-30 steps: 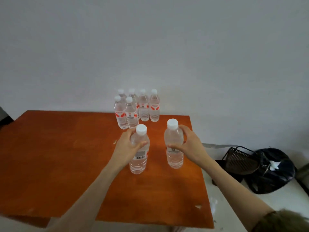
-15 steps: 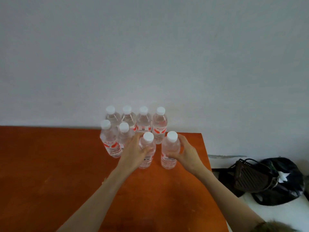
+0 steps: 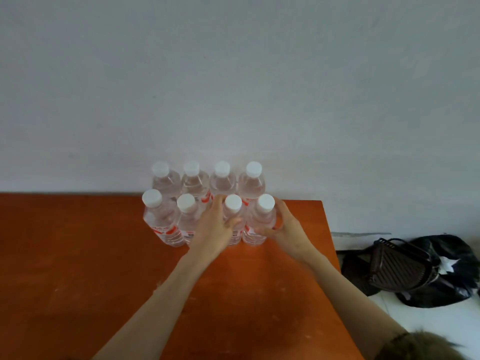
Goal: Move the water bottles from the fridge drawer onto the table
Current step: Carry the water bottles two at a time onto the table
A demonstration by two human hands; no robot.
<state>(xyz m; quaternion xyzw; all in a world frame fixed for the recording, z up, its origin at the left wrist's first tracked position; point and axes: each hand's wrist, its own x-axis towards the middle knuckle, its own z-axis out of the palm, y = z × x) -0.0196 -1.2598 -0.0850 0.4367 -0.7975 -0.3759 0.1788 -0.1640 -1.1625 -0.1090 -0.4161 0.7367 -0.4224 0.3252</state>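
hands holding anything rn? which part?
Yes. Left hand grips the third front-row bottle around its body; right hand grips the rightmost front-row bottle around its body.

Bottles (image 3: 166,224): clear glossy plastic, white matt plastic caps (image 3: 152,198), glossy red-white film labels (image 3: 163,230). Tabletop (image 3: 78,268): orange-brown wood-look, smooth, low sheen, pale scuffs and chips nearest the camera. Wall (image 3: 233,87) behind tabletop: matt pale paint, slightly uneven. Right of tabletop: dark ribbed plastic basket (image 3: 400,268), semi-gloss; crinkled glossy black plastic bag (image 3: 446,289); smooth pale floor (image 3: 428,318).
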